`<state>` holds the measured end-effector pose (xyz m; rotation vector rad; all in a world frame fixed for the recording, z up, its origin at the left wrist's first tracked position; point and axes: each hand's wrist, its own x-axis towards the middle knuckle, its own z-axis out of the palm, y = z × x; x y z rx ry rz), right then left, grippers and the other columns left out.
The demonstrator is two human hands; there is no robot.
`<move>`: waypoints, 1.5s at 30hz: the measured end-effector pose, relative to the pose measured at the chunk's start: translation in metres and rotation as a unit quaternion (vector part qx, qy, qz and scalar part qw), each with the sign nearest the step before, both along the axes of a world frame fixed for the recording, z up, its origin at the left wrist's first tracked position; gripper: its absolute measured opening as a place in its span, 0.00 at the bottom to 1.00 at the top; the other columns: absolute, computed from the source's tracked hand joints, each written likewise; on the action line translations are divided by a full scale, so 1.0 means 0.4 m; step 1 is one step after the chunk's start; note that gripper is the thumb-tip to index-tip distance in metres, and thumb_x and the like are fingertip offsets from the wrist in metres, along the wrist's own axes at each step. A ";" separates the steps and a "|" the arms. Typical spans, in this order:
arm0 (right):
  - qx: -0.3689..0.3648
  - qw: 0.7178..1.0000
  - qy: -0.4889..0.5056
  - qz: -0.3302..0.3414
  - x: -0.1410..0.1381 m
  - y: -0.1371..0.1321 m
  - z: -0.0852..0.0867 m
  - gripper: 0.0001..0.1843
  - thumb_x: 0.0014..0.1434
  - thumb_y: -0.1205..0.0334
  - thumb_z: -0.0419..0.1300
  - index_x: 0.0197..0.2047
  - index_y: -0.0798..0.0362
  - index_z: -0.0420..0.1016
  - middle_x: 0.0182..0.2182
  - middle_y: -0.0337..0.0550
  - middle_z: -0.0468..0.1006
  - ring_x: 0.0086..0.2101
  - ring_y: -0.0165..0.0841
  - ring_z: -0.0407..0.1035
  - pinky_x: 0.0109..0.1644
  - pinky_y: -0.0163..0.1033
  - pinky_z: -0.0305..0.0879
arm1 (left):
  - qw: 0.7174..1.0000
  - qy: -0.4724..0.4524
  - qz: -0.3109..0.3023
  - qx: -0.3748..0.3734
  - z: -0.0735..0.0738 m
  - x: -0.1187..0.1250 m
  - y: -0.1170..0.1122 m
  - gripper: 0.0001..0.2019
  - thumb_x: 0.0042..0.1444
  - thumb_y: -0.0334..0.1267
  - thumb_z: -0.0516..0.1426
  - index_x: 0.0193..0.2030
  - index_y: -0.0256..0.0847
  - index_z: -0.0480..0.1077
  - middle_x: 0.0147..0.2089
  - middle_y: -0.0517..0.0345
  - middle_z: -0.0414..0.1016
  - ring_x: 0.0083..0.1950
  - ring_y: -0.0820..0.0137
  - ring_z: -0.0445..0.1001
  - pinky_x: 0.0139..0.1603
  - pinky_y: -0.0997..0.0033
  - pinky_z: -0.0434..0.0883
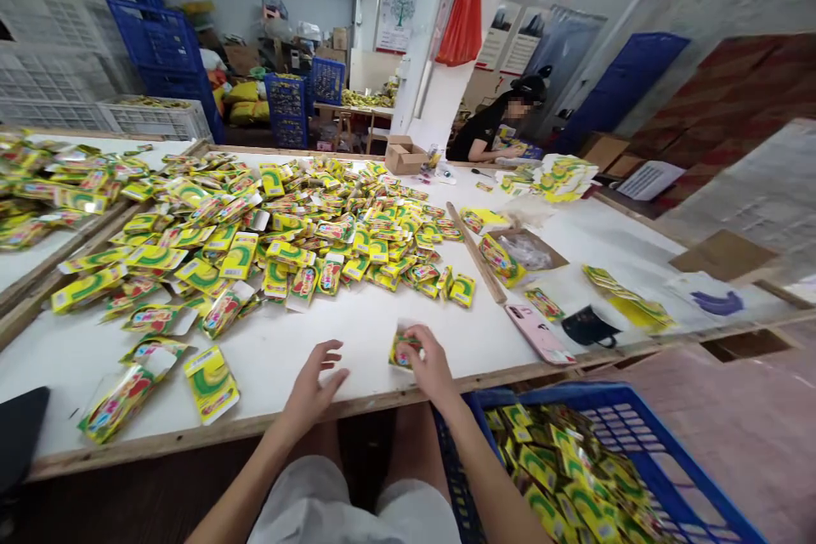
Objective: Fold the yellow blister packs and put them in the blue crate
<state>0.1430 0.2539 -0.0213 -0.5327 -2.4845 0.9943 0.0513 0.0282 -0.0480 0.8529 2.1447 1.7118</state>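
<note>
My right hand (428, 359) grips a small yellow-green printed box (400, 350) just above the white table (357, 331), near its front edge. To its left my left hand (317, 384) is held over the table with fingers apart and curved, nothing in it. Beyond both hands spreads a large heap of the same small boxes (306, 229), some with flaps raised. Closest to my left hand on that side lies a single yellow box (212, 383), with another box (124, 399) further left.
A blue crate (612, 408) of small boxes stands low at my right. A wooden strip (477, 259) divides the table; past it lie a phone (539, 333), a dark mug (590, 327) and an opened carton (529, 251). Another person (488, 132) sits at the far side.
</note>
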 end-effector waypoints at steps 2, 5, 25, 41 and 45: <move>-0.057 0.992 0.050 0.106 -0.026 -0.090 0.005 0.02 0.56 0.65 0.55 0.33 0.51 0.69 0.34 0.41 0.71 0.38 0.34 0.68 0.44 0.38 0.65 | 0.999 -0.012 -0.037 0.027 0.014 0.011 0.025 0.20 0.56 0.40 0.57 0.55 0.45 0.61 0.54 0.50 0.69 0.52 0.64 0.72 0.53 0.59 0.70; -0.151 0.974 0.093 0.141 -0.043 -0.170 -0.010 0.06 0.57 0.65 0.56 0.39 0.50 0.68 0.37 0.41 0.72 0.38 0.34 0.69 0.44 0.38 0.66 | 0.997 -0.041 -0.044 0.038 0.019 0.015 0.039 0.18 0.57 0.39 0.55 0.54 0.45 0.60 0.48 0.53 0.72 0.46 0.66 0.74 0.49 0.62 0.71; -0.209 0.961 0.111 0.143 -0.099 -0.162 -0.065 0.09 0.59 0.60 0.56 0.42 0.51 0.73 0.38 0.44 0.77 0.39 0.35 0.72 0.44 0.39 0.69 | 0.996 -0.059 0.004 0.071 0.001 -0.026 0.035 0.12 0.58 0.39 0.54 0.49 0.41 0.68 0.48 0.51 0.74 0.47 0.67 0.74 0.51 0.64 0.70; -0.170 0.975 0.070 0.124 -0.106 -0.180 -0.028 0.11 0.60 0.55 0.56 0.35 0.53 0.73 0.30 0.42 0.76 0.32 0.34 0.70 0.38 0.36 0.67 | 0.992 -0.079 0.069 0.072 0.025 -0.027 0.041 0.10 0.57 0.43 0.55 0.36 0.39 0.73 0.34 0.56 0.77 0.35 0.69 0.73 0.39 0.72 0.69; -0.207 0.967 0.082 0.125 -0.094 -0.186 -0.038 0.12 0.60 0.53 0.56 0.37 0.53 0.73 0.32 0.42 0.76 0.32 0.34 0.71 0.37 0.36 0.68 | 0.993 -0.078 0.066 0.058 0.032 -0.028 0.037 0.11 0.56 0.43 0.55 0.35 0.38 0.73 0.32 0.56 0.76 0.33 0.70 0.72 0.36 0.73 0.68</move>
